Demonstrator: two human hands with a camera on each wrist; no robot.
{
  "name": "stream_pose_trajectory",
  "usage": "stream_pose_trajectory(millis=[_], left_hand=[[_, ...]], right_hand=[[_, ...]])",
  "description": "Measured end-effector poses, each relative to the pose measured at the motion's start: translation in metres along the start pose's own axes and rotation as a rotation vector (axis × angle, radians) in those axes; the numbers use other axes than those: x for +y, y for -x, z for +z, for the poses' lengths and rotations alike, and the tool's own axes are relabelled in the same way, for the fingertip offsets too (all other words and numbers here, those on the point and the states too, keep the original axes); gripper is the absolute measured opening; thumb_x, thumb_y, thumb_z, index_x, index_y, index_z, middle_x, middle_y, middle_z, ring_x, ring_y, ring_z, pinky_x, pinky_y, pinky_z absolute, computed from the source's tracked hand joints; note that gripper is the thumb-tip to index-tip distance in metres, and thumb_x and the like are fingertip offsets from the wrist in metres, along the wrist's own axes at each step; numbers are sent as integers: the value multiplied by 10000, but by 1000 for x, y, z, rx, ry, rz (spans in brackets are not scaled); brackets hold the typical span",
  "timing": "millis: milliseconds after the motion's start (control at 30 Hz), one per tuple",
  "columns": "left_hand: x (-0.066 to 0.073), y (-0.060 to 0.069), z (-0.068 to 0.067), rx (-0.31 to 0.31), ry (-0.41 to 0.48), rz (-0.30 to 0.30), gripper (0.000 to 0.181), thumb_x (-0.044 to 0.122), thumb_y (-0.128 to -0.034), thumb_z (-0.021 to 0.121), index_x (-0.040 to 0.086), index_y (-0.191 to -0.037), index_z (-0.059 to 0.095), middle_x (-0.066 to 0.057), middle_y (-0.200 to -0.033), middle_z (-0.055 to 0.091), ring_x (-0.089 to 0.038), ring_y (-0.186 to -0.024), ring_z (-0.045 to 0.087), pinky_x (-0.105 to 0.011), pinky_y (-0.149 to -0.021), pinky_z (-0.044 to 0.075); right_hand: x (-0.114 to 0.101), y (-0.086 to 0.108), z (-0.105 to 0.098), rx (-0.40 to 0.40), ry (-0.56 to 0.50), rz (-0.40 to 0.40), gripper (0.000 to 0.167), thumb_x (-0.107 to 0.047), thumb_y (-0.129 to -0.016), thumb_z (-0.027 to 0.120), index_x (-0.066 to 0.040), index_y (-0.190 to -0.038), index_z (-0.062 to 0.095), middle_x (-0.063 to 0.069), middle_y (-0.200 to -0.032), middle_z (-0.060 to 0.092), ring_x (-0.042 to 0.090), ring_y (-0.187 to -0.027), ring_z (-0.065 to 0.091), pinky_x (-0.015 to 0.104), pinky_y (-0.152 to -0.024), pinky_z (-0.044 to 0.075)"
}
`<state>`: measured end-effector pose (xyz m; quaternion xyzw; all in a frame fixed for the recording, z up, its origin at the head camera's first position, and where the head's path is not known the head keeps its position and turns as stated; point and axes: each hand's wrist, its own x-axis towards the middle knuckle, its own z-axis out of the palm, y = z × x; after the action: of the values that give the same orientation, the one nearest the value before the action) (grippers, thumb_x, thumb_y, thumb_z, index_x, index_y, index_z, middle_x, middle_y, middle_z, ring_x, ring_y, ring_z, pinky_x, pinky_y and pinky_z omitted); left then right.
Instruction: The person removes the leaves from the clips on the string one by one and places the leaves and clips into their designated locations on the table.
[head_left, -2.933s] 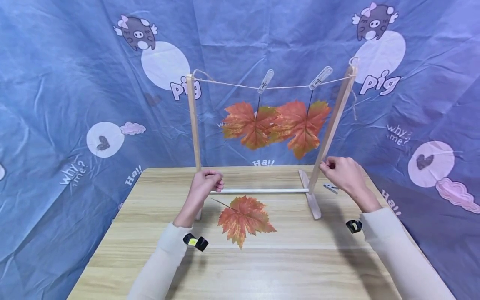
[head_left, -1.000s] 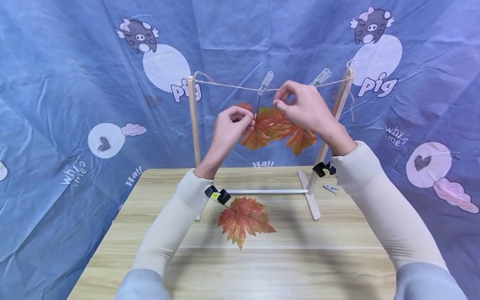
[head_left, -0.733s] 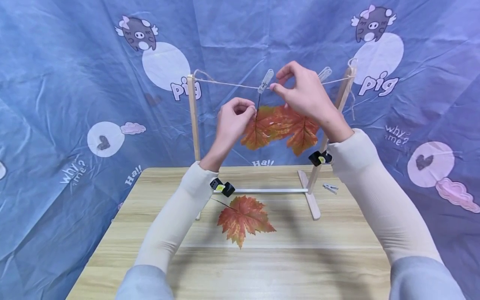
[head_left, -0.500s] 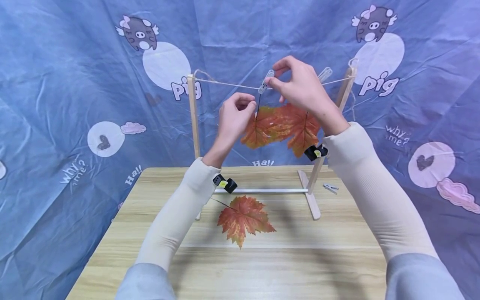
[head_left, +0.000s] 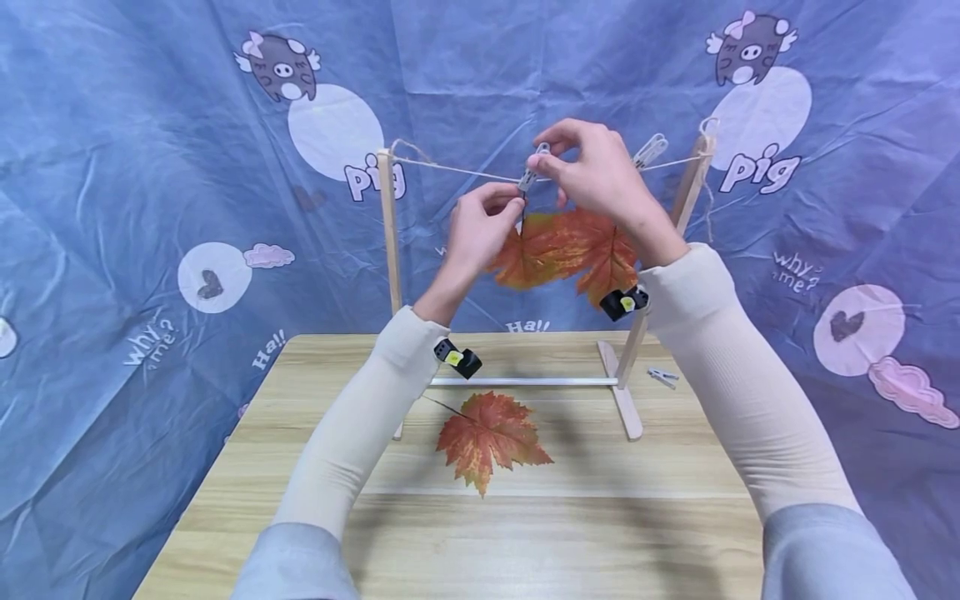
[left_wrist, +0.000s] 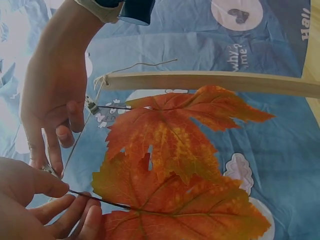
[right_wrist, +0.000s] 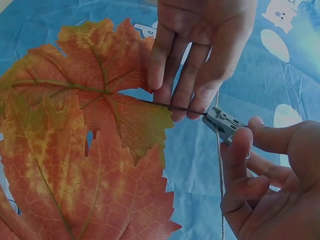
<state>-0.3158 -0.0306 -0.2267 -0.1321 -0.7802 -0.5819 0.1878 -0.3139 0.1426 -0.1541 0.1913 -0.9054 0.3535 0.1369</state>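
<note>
In the head view, my right hand pinches a grey clothespin on the string between thumb and finger. Just below it, my left hand pinches the dark stem of an orange maple leaf. The stem's top end meets the clothespin's nose in the right wrist view. Overlapping this leaf on the right hangs a second maple leaf, under another clothespin partly behind my right hand. A third maple leaf lies on the table.
The string runs between two wooden posts, the left post and the right post. A white rod joins them low down. One loose clothespin lies by the right foot on the wooden table. Blue printed cloth hangs behind.
Both hands have risen from beside the posts to the string. My right hand has taken hold of the left clothespin, and my left hand has moved up onto the leaf's stem.
</note>
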Motion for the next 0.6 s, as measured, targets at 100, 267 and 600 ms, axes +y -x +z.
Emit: stream_pose_trajectory(millis=[100,267,600], left_hand=[[-1,-1,1,10,15,22,210,137,-1020,715,17,-1181,779,-139,-1098,803,-107,-840,683,-179,-732,520],[-1,-3,3,32,64,40,156,109,-997,741,-4,-1101,769,-142,-1073,796,-62,-825,667,-179,-703,519],[2,-4,4,29,83,32,112,91,-976,769,-9,-1027,772,-92,-868,772,-74,-731,679,-193,-672,563]], right_hand=[[0,-1,0,11,-10,11,440,-412,-1064,652,-175,-1434,648,86,-1351,695,97,-534,661,378,-993,528],[1,-1,0,15,-4,10,428,-416,-1062,654,-175,-1417,660,76,-1310,712,84,-533,657,319,-911,519],[2,0,-2,16,-31,6,381,-376,-1064,660,-160,-1376,690,66,-1209,733,97,-533,653,272,-674,519]])
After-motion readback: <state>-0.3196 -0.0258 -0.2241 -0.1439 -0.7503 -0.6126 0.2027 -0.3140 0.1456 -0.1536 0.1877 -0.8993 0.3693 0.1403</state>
